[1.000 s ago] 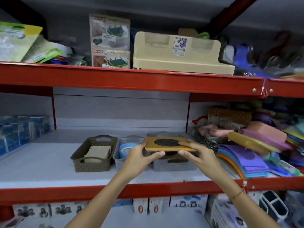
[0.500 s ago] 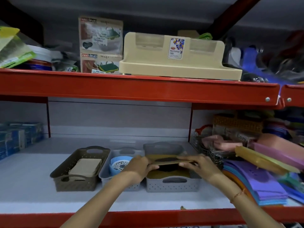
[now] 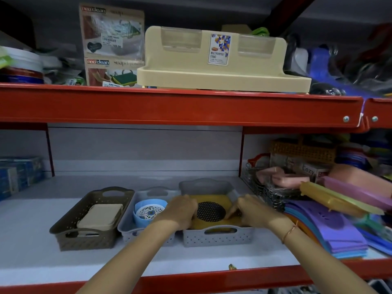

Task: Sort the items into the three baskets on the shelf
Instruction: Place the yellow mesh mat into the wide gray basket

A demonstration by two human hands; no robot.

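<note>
Both hands hold a yellow tray with a black mesh circle (image 3: 212,212) inside the right grey basket (image 3: 218,237): left hand (image 3: 180,211) grips its 9 o'clock edge, right hand (image 3: 252,211) its 3 o'clock edge. Brown basket (image 3: 84,238) sits at the row's 9 o'clock end.

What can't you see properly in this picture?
All in the head view:
- Yellow tray with black mesh circle: its side edges are covered by left hand and right hand.
- Colourful plastic sheets: blurred and cut off by the right edge.
- Blue boxes: blurred, cut off left.
</note>
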